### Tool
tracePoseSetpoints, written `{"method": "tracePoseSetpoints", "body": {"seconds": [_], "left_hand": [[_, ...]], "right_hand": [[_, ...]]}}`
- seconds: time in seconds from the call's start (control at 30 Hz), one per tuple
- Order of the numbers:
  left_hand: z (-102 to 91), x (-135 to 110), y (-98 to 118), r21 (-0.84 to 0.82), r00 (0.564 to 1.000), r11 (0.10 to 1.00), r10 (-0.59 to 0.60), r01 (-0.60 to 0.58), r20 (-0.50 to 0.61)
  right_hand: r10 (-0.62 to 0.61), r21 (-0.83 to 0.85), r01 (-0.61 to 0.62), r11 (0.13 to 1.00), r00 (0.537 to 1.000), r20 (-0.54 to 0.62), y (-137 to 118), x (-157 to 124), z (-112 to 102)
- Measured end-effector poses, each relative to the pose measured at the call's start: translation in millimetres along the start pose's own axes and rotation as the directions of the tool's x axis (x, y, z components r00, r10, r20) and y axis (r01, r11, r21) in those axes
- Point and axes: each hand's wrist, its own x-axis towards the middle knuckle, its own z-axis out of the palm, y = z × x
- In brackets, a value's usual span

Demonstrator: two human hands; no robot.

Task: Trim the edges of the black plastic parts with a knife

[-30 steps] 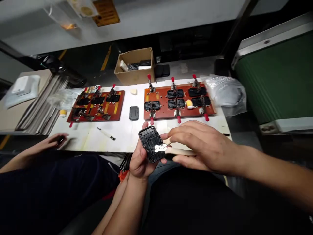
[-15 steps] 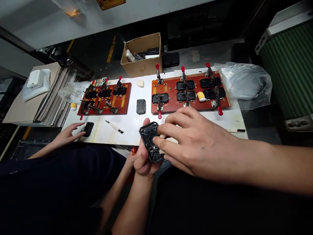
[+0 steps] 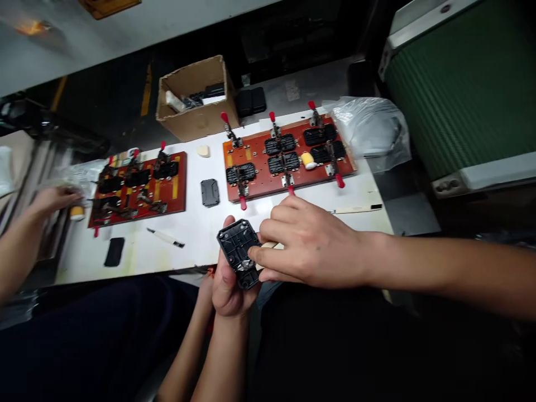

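Note:
My left hand (image 3: 228, 282) grips a black ribbed plastic cover (image 3: 239, 251) from below, its inner side facing up, just in front of the white table's near edge. My right hand (image 3: 307, 243) is closed in a pinch round a thin pale-handled tool (image 3: 271, 245), and its fingertips press on the cover's right side. The tool's tip is hidden under my fingers.
A red clamp fixture (image 3: 288, 159) with black covers lies beyond my hands, a second fixture (image 3: 138, 184) to the left. A loose cover (image 3: 210, 192), two knives (image 3: 165, 237) (image 3: 355, 210), a cardboard box (image 3: 195, 100) and a plastic bag (image 3: 371, 131) are there. A co-worker's hand (image 3: 56, 196) reaches at the far left.
My view swung right and down. My right fingers moved onto the cover, hiding the shiny spot. The co-worker's hand left a black part on the table and moved toward the left fixture.

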Motion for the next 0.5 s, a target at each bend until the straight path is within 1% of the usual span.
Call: {"method": "tracePoseSetpoints", "body": {"seconds": [0.07,0.13,0.17,0.2,0.23,0.27,0.33,0.37,0.4,0.43,0.5], "left_hand": [[-6.8,5.4,-3.3,-0.129,1.000,0.992,-0.016,0.014,-0.012],[-18.1,12.8,-5.2,-0.206,0.998,0.977,-0.061,0.053,-0.033],[-24.0,16.6,-6.4,-0.218,0.996,0.973,-0.085,0.075,-0.040],[-28.9,20.2,-8.0,-0.215,0.993,0.972,-0.104,0.092,-0.047],[-32.2,23.1,-10.0,-0.201,0.991,0.973,-0.122,0.109,-0.052],[-33.4,25.3,-12.3,-0.180,0.989,0.975,-0.138,0.127,-0.052],[-28.8,27.5,-16.9,-0.127,0.984,0.978,-0.170,0.163,-0.047],[-23.6,27.7,-18.9,-0.100,0.982,0.978,-0.186,0.181,-0.046],[-17.5,27.6,-20.3,-0.078,0.978,0.977,-0.202,0.198,-0.044],[-11.0,27.3,-21.2,-0.063,0.975,0.975,-0.217,0.214,-0.038],[0.3,27.3,-20.8,-0.050,0.971,0.970,-0.239,0.238,-0.024]], "right_hand": [[0.071,0.039,-0.070,0.997,0.997,-0.034,10.2,-28.8,4.0],[0.212,0.050,-0.211,0.976,0.977,-0.007,30.3,-70.0,8.1],[0.301,0.028,-0.302,0.953,0.953,0.029,44.0,-94.0,9.7],[0.397,-0.014,-0.397,0.918,0.916,0.066,59.6,-118.9,11.1],[0.492,-0.070,-0.487,0.871,0.865,0.097,76.1,-143.3,12.3],[0.581,-0.132,-0.567,0.813,0.805,0.120,92.6,-165.8,13.4],[0.709,-0.237,-0.671,0.703,0.690,0.146,121.1,-200.6,16.2],[0.743,-0.269,-0.696,0.666,0.650,0.159,131.3,-211.7,18.0],[0.759,-0.285,-0.706,0.648,0.628,0.170,138.1,-218.5,19.8],[0.766,-0.290,-0.711,0.640,0.620,0.172,141.3,-221.4,21.8],[0.763,-0.282,-0.712,0.643,0.630,0.146,137.6,-219.2,25.6]]}}
